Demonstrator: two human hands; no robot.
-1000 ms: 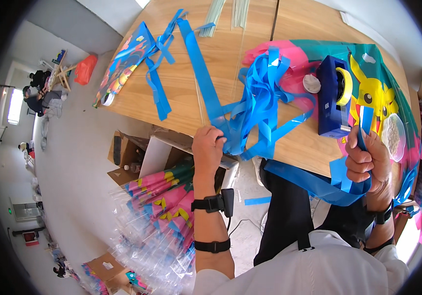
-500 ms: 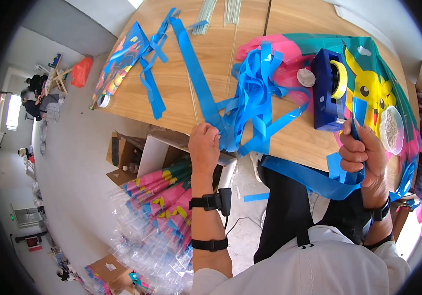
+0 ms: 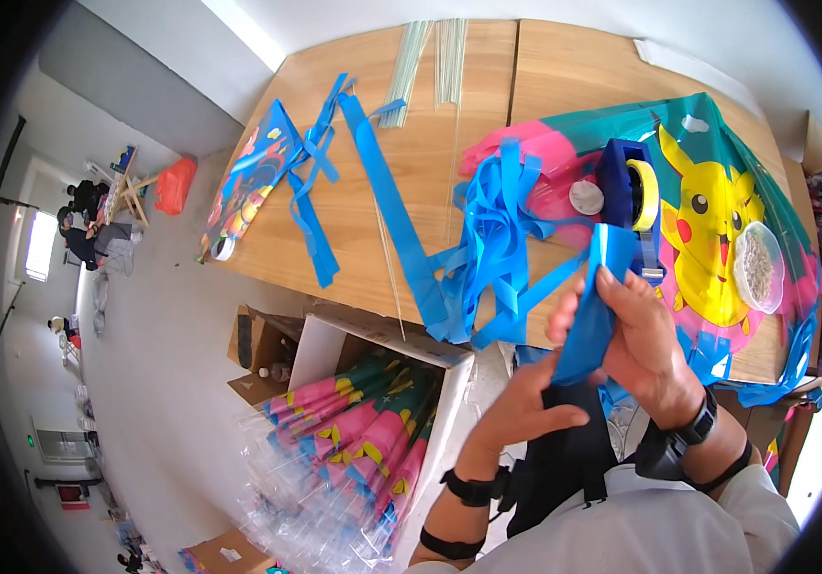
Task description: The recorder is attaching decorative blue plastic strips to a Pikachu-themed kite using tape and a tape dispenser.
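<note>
A folded blue plastic ribbon (image 3: 585,335) stands in front of me at the table's near edge. My right hand (image 3: 648,349) is closed on it, thumb pressed against its front. My left hand (image 3: 518,407) is beside the ribbon's lower end, thumb stretched away; its other fingers are partly hidden behind the ribbon. Left of my hands lies a tangled heap of blue ribbon (image 3: 499,215), with a long flat length (image 3: 387,201) running up the table. A dark blue tape dispenser (image 3: 614,172) with a yellow roll sits just beyond my right hand.
A printed foil sheet (image 3: 708,215) with a yellow figure covers the table's right, bearing a clear bowl (image 3: 758,268) of small pale pieces. Thin sticks (image 3: 407,72) lie at the back. Below the table's front edge, a carton (image 3: 320,335) holds several rolled pink-and-green sheets (image 3: 373,411).
My left hand has let go of the ribbon by the heap and moved right, toward my right hand. My right hand has moved left with its ribbon. The view has shifted.
</note>
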